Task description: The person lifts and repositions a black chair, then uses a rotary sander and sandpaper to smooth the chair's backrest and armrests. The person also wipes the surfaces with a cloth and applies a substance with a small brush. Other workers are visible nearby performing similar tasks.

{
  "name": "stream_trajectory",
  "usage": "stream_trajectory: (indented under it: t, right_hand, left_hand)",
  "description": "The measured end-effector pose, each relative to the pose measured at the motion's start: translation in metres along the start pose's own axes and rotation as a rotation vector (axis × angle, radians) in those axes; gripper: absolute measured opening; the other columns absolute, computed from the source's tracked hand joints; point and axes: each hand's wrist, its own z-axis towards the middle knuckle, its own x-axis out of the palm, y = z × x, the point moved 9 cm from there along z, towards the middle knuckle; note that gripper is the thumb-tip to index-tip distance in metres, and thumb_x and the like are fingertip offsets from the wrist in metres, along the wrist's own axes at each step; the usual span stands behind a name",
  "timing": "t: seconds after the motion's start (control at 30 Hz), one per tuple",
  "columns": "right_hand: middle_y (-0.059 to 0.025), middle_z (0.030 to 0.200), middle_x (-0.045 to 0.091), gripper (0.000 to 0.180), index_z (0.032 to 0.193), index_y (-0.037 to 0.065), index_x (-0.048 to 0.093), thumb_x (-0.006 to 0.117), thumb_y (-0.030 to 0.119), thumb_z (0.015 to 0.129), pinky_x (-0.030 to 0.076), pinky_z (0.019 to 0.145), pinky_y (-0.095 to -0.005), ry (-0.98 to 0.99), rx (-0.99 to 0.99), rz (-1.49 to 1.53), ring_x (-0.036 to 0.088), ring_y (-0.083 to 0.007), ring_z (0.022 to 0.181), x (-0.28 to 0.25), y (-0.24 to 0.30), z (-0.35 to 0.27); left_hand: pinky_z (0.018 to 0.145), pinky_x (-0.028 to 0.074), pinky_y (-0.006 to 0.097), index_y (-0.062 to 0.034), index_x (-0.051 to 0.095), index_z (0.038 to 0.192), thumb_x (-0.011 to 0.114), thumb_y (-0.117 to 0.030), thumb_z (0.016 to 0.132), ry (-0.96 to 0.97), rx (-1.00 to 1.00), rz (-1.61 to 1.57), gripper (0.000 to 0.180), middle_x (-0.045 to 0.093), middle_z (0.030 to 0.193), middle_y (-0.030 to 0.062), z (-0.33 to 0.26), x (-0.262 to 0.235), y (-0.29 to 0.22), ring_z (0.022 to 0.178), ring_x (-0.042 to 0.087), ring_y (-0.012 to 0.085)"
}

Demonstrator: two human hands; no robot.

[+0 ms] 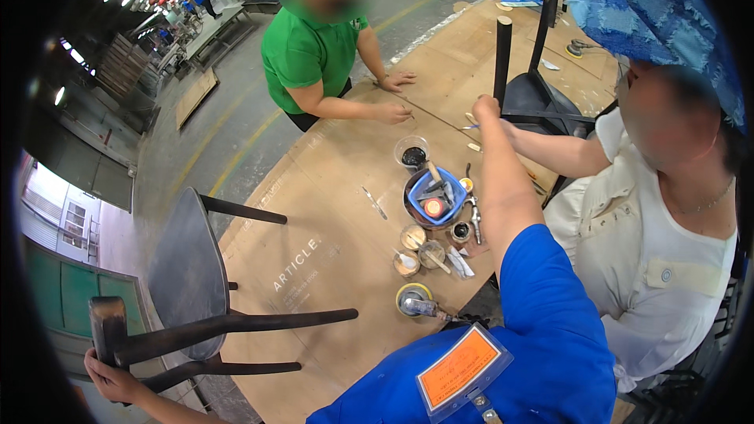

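Observation:
A dark wooden chair [188,267] lies tipped on the cardboard-covered table at the left, its legs pointing right. My left hand [114,379] is closed around its frame at the lower left, below a thick wooden end. My right arm stretches forward over the table, and my right hand [485,107] is closed next to a second dark chair [542,94]. What it holds, if anything, I cannot make out. Just beside it is the hand [509,133] of the co-worker in white, near a thin blue-and-pale tool [471,124].
Beside my right arm stand a blue basket [437,196] of tools, a cup of dark liquid [412,155], several filler cups [413,237] and a round sander [415,300]. A person in green [306,55] leans on the table's far edge. Cardboard [314,188] covers the tabletop.

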Motion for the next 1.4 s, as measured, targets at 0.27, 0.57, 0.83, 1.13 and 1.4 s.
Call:
stream_trajectory:
  t: [0.27, 0.57, 0.83, 1.13, 1.4]
  right_hand:
    - [-0.0236, 0.088, 0.065, 0.031, 0.088, 0.000, 0.068, 0.056, 0.028, 0.084, 0.050, 0.074, -0.0431, -0.255, -0.087, 0.331, 0.064, -0.0346, 0.087, -0.063, -0.024, 0.036]
    - [-0.0080, 0.086, 0.067, 0.021, 0.096, 0.005, 0.067, 0.063, 0.019, 0.082, 0.049, 0.073, -0.0307, 0.839, -0.329, 0.650, 0.063, -0.0169, 0.082, 0.115, 0.030, -0.312]
    - [-0.0158, 0.088, 0.067, 0.025, 0.096, 0.004, 0.067, 0.064, 0.023, 0.079, 0.050, 0.072, -0.0352, 1.014, -0.370, 0.497, 0.065, -0.0249, 0.081, 0.099, -0.009, -0.398]
    - [-0.0256, 0.107, 0.061, 0.072, 0.137, 0.002, 0.030, 0.066, 0.015, 0.077, 0.051, 0.077, -0.0430, 0.764, -0.377, 0.126, 0.063, -0.0361, 0.094, 0.119, 0.049, -0.274]
    - [-0.0211, 0.121, 0.057, 0.075, 0.146, 0.006, 0.011, 0.047, 0.004, 0.080, 0.049, 0.086, -0.0391, 0.938, -0.138, -0.140, 0.060, -0.0319, 0.104, 0.141, 0.086, -0.238]
  left_hand:
    - [0.080, 0.045, 0.031, 0.0017, 0.064, 0.100, 0.039, -0.029, 0.098, -0.018, -0.037, -0.006, 0.039, 0.066, 0.098, 0.0102, 0.003, -0.002, 0.036, 0.090, 0.061, 0.0220]
    - [0.076, 0.046, 0.028, 0.0014, 0.065, 0.098, 0.041, -0.026, 0.097, -0.037, -0.039, 0.033, 0.037, 0.066, 0.095, 0.0063, -0.002, -0.002, 0.023, 0.085, 0.061, 0.0181]
    - [0.076, 0.047, 0.030, -0.0017, 0.065, 0.097, 0.043, -0.030, 0.096, -0.036, -0.037, 0.042, 0.036, 0.066, 0.092, 0.0061, -0.001, 0.002, 0.016, 0.085, 0.061, 0.0188]
    - [0.071, 0.047, 0.031, -0.0066, 0.065, 0.094, 0.043, -0.033, 0.096, 0.018, -0.072, 0.081, 0.034, 0.065, 0.086, 0.0067, -0.001, 0.005, 0.004, 0.079, 0.062, 0.0201]
    - [0.068, 0.047, 0.032, -0.0055, 0.064, 0.093, 0.041, -0.031, 0.097, 0.014, 0.005, 0.058, 0.034, 0.063, 0.081, 0.0075, 0.000, 0.003, -0.011, 0.074, 0.061, 0.0211]
